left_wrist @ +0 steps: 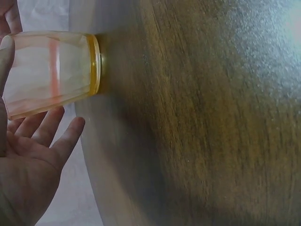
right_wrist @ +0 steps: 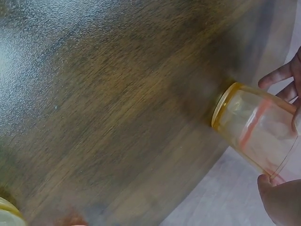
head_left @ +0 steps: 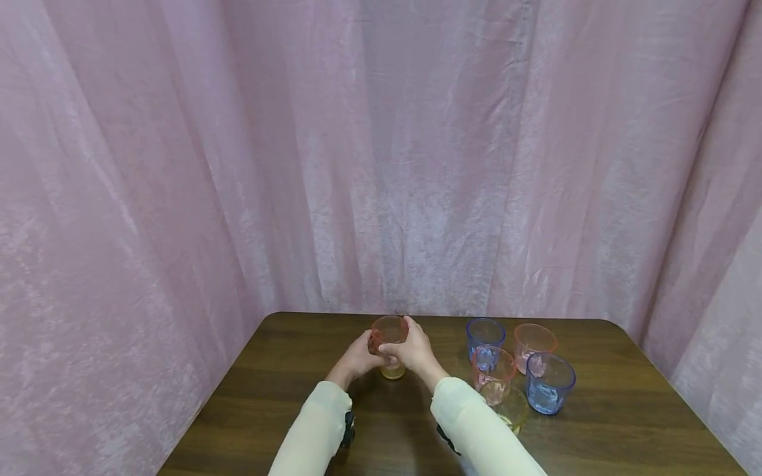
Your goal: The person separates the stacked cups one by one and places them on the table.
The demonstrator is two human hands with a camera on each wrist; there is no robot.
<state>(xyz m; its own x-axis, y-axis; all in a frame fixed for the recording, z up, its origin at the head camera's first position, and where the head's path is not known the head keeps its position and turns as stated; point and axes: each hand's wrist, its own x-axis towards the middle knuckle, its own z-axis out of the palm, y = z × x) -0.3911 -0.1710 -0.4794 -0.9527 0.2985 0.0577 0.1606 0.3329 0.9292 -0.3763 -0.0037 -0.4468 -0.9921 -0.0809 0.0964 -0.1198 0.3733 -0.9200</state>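
An orange cup (head_left: 389, 329) sits nested in a yellow cup (head_left: 393, 371) that stands upright on the dark wooden table (head_left: 280, 383), near its far edge. My right hand (head_left: 412, 348) grips the orange cup near its rim, with its fingers (right_wrist: 281, 77) on the far side and the thumb (right_wrist: 277, 200) on the near side. My left hand (head_left: 359, 359) is at the stack's left side. In the left wrist view its fingers (left_wrist: 51, 134) lie straight and spread beside the yellow cup (left_wrist: 51, 70), with the thumb at the wall.
To the right stand several more cups: a blue cup (head_left: 485, 336), a pink cup (head_left: 534, 344), a red cup (head_left: 493, 371), a second blue cup (head_left: 549, 385) and a yellow cup (head_left: 510, 404). A pink curtain (head_left: 381, 165) hangs close behind and around the table.
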